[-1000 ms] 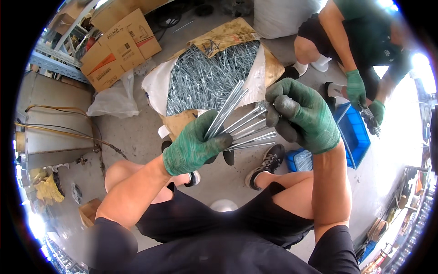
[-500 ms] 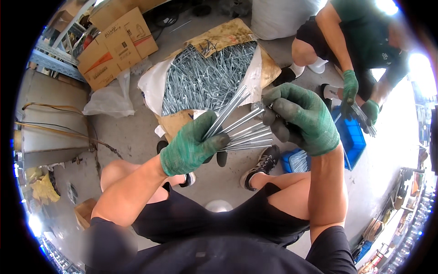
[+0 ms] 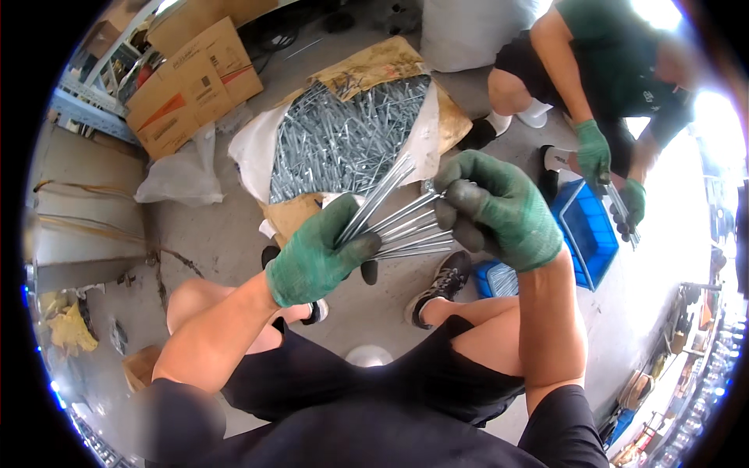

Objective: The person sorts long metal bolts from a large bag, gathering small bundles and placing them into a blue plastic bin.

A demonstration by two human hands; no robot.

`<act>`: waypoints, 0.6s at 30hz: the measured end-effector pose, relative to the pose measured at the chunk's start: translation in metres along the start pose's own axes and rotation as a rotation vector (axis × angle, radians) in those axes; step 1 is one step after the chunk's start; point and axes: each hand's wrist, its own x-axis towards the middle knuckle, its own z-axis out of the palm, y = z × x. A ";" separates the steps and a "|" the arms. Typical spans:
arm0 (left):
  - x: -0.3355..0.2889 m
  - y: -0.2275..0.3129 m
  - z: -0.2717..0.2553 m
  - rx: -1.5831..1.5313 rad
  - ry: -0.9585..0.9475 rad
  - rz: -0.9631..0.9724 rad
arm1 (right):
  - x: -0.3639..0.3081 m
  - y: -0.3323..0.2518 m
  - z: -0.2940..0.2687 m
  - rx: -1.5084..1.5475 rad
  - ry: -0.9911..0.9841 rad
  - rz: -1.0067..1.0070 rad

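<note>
My left hand [image 3: 316, 253], in a green glove with dark fingertips, grips a fanned bunch of thin silvery metal rods [image 3: 382, 195]. Their free ends spread up and to the right. The gloved right hand [image 3: 503, 209] is closed at the fan's right side, its thumb and fingers pinched at the end of one rod. Its fingertips partly hide that end. Beyond both hands, an opened sack [image 3: 244, 156] lies on the floor, heaped with many loose rods [image 3: 343, 136] of the same kind.
At the right, a co-worker [image 3: 616, 70] in green gloves holds several rods over a blue crate [image 3: 605, 242]. A smaller blue bin [image 3: 499, 282] with rods stands near my right knee. Cardboard boxes [image 3: 191, 90], a clear plastic bag [image 3: 183, 173] and a metal cabinet [image 3: 90, 203] are at the left.
My right hand has come left and down to the rods, its fingers now pinching a rod's end. The left hand still grips the fan. The whole view has shifted slightly.
</note>
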 end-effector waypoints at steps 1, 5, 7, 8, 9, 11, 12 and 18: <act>0.000 0.001 0.000 -0.015 -0.002 -0.022 | 0.000 0.000 0.001 -0.010 0.002 0.010; -0.005 0.005 -0.002 0.004 0.020 -0.069 | 0.003 0.000 0.004 -0.046 -0.020 -0.006; -0.003 0.010 0.000 0.007 0.022 -0.048 | 0.004 0.001 0.004 -0.069 0.019 -0.023; -0.004 0.008 0.001 0.001 0.019 -0.034 | 0.004 0.002 0.005 -0.077 0.040 -0.026; -0.004 0.006 0.001 -0.005 0.017 -0.020 | 0.004 0.003 0.006 -0.076 0.043 -0.023; -0.005 0.000 -0.001 0.036 0.031 0.004 | 0.005 0.004 0.006 -0.076 0.049 -0.020; -0.006 -0.005 -0.005 0.083 0.047 0.014 | 0.006 0.004 0.008 -0.092 0.050 -0.025; -0.004 -0.003 -0.008 0.110 0.056 -0.052 | 0.004 -0.008 0.012 -0.132 0.079 0.030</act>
